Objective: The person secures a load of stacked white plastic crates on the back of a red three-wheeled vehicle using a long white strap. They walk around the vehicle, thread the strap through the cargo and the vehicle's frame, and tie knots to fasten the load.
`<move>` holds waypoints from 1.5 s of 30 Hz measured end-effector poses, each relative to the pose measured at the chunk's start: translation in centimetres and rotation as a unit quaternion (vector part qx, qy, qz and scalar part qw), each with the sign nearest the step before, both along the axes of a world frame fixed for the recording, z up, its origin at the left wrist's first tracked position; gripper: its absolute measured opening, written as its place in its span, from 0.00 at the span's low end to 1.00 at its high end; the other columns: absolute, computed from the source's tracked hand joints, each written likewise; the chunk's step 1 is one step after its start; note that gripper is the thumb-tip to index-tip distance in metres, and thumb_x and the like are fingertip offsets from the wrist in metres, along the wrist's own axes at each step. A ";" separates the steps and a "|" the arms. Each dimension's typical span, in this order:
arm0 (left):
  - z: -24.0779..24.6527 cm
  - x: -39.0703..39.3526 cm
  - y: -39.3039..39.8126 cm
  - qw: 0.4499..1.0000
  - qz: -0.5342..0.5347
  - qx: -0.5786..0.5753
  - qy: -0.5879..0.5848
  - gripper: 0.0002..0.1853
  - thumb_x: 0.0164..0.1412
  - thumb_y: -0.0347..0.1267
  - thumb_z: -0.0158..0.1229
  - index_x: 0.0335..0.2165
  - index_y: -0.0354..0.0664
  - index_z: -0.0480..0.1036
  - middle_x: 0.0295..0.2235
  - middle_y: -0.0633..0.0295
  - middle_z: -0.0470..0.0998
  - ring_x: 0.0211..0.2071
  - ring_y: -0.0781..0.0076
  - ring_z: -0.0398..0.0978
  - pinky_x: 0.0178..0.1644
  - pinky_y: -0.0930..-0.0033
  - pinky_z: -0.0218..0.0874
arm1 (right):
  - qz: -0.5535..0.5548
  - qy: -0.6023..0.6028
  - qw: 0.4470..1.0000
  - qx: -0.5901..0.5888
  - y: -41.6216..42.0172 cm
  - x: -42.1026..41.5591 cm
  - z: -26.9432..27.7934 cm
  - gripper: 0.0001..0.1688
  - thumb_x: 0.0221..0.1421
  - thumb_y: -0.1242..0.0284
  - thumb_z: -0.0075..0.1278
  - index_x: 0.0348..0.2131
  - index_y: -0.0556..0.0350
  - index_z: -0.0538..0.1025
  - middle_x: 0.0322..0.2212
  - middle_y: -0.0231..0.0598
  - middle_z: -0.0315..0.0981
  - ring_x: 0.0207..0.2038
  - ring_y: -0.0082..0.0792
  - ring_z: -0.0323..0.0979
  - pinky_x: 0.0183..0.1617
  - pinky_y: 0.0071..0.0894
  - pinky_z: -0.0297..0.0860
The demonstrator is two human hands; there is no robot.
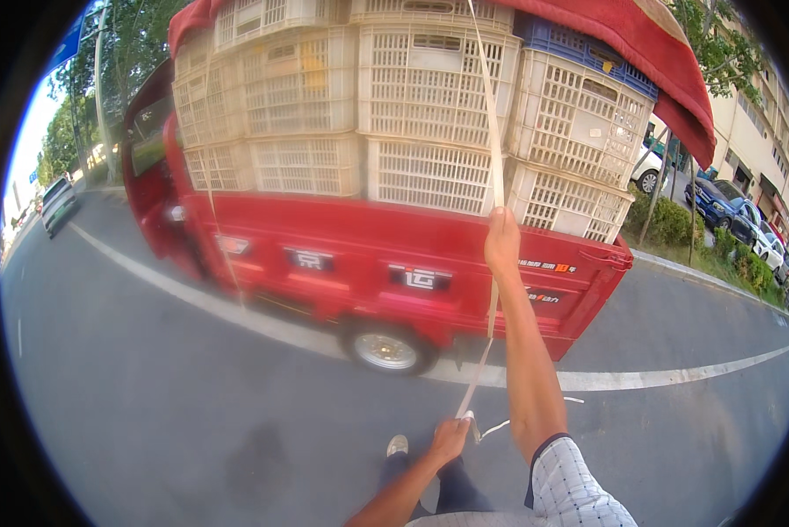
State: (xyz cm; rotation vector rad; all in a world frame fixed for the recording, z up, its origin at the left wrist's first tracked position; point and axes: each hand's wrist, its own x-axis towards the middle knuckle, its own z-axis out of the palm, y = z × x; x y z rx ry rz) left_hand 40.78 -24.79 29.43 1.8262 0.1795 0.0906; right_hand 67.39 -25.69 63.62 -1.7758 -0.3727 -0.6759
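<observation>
A flat pale webbing strap (491, 112) runs down over the stacked cream plastic crates (427, 99) on a red cargo tricycle (341, 227). My right hand (503, 240) grips this strap at the upper edge of the cargo bed's side panel, arm stretched out. Lower down, near my legs, my left hand (451, 438) is closed around the same strap. Between the two hands the strap looks taut. Its loose tail (496, 427) hangs from my left hand and passes behind my right forearm.
Over the crates lies a red cloth cover (687, 112); a blue crate (585, 56) sits at the upper right. Another strap (211, 191) crosses the load further forward. The rear wheel (388, 349) stands by a white road line. A car (58, 201) is on the road at left.
</observation>
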 end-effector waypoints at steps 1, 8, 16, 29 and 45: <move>1.0 0.1 0.3 0.999 -0.005 -0.012 0.039 0.27 0.69 0.47 0.48 0.24 0.33 0.71 0.18 0.60 0.70 0.23 0.71 0.67 0.31 0.62 0.60 | -0.013 -0.028 1.000 0.003 -0.1 1.1 -0.6 0.22 0.71 0.61 0.33 0.38 0.61 0.71 0.27 0.58 0.72 0.33 0.57 0.73 0.38 0.52 0.64; 12.1 -0.2 -0.8 0.988 -0.078 -0.064 0.113 0.30 0.69 0.52 0.44 0.46 0.36 0.75 0.42 0.39 0.76 0.45 0.44 0.74 0.49 0.57 0.64 | -0.073 -0.063 0.995 -0.039 1.4 17.5 -3.2 0.21 0.72 0.62 0.34 0.35 0.61 0.70 0.20 0.58 0.68 0.26 0.62 0.70 0.30 0.56 0.61; 8.9 1.9 -0.8 0.979 -0.029 -0.082 0.183 0.28 0.68 0.53 0.46 0.38 0.38 0.76 0.31 0.46 0.73 0.35 0.54 0.72 0.40 0.58 0.62 | -0.006 -0.066 0.998 -0.002 3.0 17.5 -2.4 0.22 0.72 0.62 0.33 0.33 0.62 0.67 0.21 0.43 0.61 0.25 0.39 0.61 0.33 0.42 0.61; 6.6 2.2 -1.0 0.975 -0.022 -0.102 0.195 0.31 0.67 0.57 0.47 0.27 0.42 0.78 0.16 0.56 0.69 0.20 0.68 0.67 0.26 0.57 0.58 | 0.098 0.032 0.992 0.077 -0.6 11.6 -2.5 0.16 0.71 0.66 0.36 0.34 0.58 0.70 0.21 0.28 0.59 0.24 0.20 0.59 0.31 0.23 0.61; 13.4 11.8 17.9 0.966 -0.157 -0.115 0.170 0.30 0.68 0.55 0.45 0.30 0.39 0.78 0.22 0.50 0.72 0.27 0.59 0.70 0.33 0.55 0.60 | -0.081 -0.677 0.690 -0.244 49.6 10.2 40.3 0.29 0.64 0.61 0.45 0.61 0.51 0.66 0.60 0.45 0.62 0.65 0.45 0.55 0.69 0.48 0.49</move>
